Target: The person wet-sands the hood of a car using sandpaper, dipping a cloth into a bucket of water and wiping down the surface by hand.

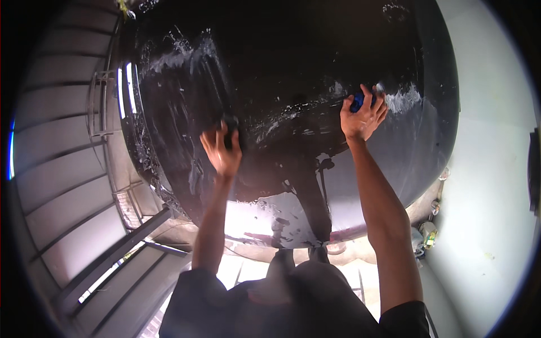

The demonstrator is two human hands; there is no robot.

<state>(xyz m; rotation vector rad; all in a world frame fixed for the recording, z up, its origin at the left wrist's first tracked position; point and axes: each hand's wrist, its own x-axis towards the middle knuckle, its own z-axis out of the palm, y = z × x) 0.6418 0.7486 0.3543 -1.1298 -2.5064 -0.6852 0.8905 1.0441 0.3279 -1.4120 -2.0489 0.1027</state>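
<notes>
Two hands down on one big dark glossy panel (270,62), seen from where I stand. Left hand (222,152): fingers bent and parted around a dark pad (230,123), thumb on its right side. Pad sits left of centre on the panel; long axis looks roughly fore-aft, far end poking out past the fingers, exact outline lost against the dark finish. Right hand (365,115): fingers spread and curled over a blue pad (356,103), pinched against the thumb. It's right of centre, a bit farther out than the other; mostly covered, can't tell its axis. Panel's rounded edge faces the person; far end out of view, so can't call its long axis. White foam (406,100) just right of the right hand, more foam streaks beyond the left. Pale wall (490,169) alongside, right.
</notes>
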